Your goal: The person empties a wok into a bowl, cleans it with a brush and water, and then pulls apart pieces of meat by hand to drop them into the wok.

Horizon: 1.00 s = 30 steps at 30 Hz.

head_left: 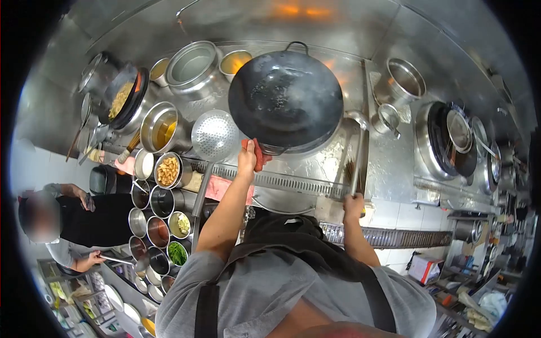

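Clamps a red cloth (260, 158) with the left hand (246, 159) at the near edge of the steaming wok (282, 112), upper centre of the frame. Grips the ladle (359, 146), right of centre, with the closed right hand (353, 206). Apparently steadies the wok, needing firm, cloth-shielded contact.

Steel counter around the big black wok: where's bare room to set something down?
Most room: the wet steel counter right of the long-handled steel ladle, up to the stacked black woks. A narrower strip lies between the wok and the slotted steel grate. Crowded: left side, where round steel pots and the perforated steel skimmer sit close together.
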{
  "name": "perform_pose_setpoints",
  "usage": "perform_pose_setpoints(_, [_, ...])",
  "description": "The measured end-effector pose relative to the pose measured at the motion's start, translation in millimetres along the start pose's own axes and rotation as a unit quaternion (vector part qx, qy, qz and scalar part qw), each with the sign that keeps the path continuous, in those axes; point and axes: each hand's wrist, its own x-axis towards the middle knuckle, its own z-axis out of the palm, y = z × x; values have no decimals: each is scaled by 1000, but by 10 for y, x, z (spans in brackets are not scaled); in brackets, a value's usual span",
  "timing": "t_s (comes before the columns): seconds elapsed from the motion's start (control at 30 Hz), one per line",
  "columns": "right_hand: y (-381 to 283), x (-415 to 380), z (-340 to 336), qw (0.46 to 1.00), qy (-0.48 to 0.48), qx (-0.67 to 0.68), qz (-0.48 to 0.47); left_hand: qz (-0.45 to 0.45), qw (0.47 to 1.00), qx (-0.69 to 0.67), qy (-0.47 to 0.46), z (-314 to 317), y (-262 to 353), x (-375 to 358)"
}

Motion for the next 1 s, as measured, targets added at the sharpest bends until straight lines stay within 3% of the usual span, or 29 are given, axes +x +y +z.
perform_pose_setpoints(0.03, [-214, -36, -169, 994, -41, 92, 35, 16, 996, 93, 7, -286, -162, 195])
perform_pose_setpoints(0.07, [-635, -142, -445, 977, -83, 182, 70, 19, 997, 79, 13, -492, -272, 249])
perform_pose_setpoints(0.13, [-1104, -172, -644, 989, -100, 98, 36, 207, 930, 258, 157, -832, -476, 222])
perform_pose_setpoints(0.27, [-2069, -23, -448, 985, -116, 98, -78, 246, 891, 316, 212, -1503, -828, 17])
perform_pose_setpoints(0.33, [-2655, 67, -195, 974, -160, 92, -129, 330, 802, 453, 207, -1769, -1022, -21])
perform_pose_setpoints(0.37, [-2915, 148, -18, 964, -189, 80, -168, 328, 804, 448, 214, -1863, -1128, -35])
perform_pose_setpoints(0.43, [-3703, 115, 363, 942, -216, 17, -256, 227, 863, 429, 140, -2034, -1262, -21])
perform_pose_setpoints(0.5, [-4393, 143, 866, 912, -239, -74, -325, 205, 872, 425, 132, -2006, -1101, -36])
perform_pose_setpoints(0.57, [-4736, 378, 1680, 829, -168, -112, -522, 201, 876, 420, 126, -1995, -1092, -9])
perform_pose_setpoints(0.67, [-5353, 210, 2490, 791, -196, -183, -550, 205, 887, 393, 127, -2038, -1114, -19])
perform_pose_setpoints(0.73, [-5707, -92, 2723, 851, -336, -198, -352, 162, 900, 387, 119, -2070, -1080, -45])
perform_pose_setpoints(0.77, [-5750, -103, 2916, 859, -384, -164, -296, 181, 900, 379, 116, -2069, -1078, -44])
perform_pose_setpoints(0.8, [-5784, -101, 3063, 856, -389, -165, -298, 201, 900, 371, 111, -2068, -1074, -45])
perform_pose_setpoints(0.87, [-5816, -44, 3254, 841, -521, 22, -144, 198, 897, 377, 115, -2091, -1047, -42])
perform_pose_setpoints(0.9, [-5825, -66, 3247, 824, -550, 119, -70, 205, 897, 376, 111, -2099, -1065, -28])
perform_pose_setpoints(0.93, [-5821, -81, 3226, 823, -550, 119, -71, 212, 896, 376, 107, -2101, -1083, -18])
perform_pose_setpoints(1.0, [-5757, -113, 3033, 812, -524, 256, -16, 217, 898, 368, 105, -2096, -1105, -5])
